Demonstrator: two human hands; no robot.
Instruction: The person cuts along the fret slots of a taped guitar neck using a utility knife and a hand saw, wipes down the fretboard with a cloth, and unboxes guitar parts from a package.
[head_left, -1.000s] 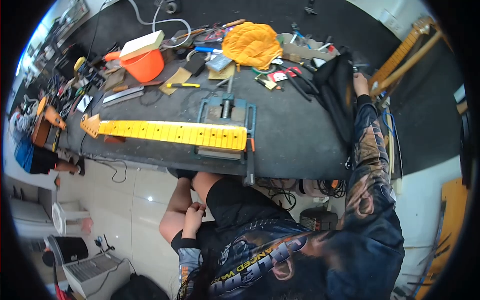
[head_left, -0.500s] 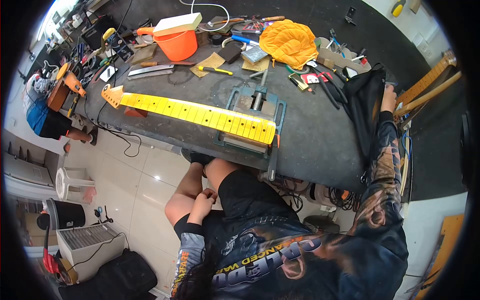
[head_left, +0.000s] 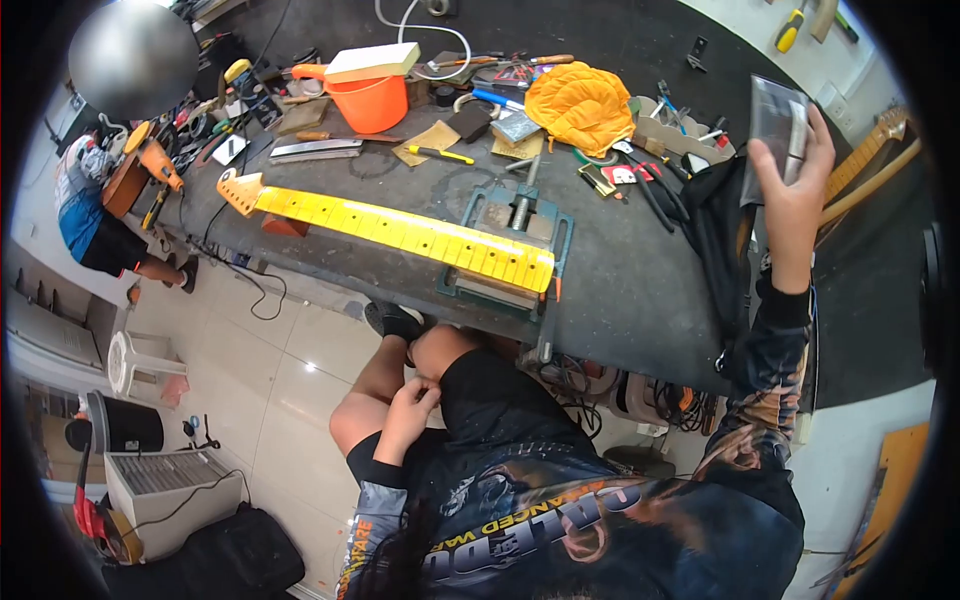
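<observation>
My right hand (head_left: 795, 190) is raised over the right end of the bench, its fingers wrapped round a clear plastic packet (head_left: 775, 130) with something narrow inside. Just below and left of it lies a black cloth bag (head_left: 718, 215). My left hand (head_left: 408, 412) rests on my thigh, fingers curled together; whatever they may hold is too small to make out. A guitar neck with a yellow fretboard (head_left: 400, 235) lies across a metal vise (head_left: 520, 215), its headstock (head_left: 240, 190) pointing left.
An orange pot (head_left: 370, 103) with a pale block on top, a yellow cloth (head_left: 580, 108) and many tools crowd the bench's back. Another guitar neck (head_left: 860, 160) leans at the right. A co-worker in blue (head_left: 85, 215) bends at the far left. A white stool (head_left: 140, 360) stands on the floor.
My right hand has come up from behind the black bag with the clear packet in it. My left hand stays on my thigh. The whole view has shifted with my head.
</observation>
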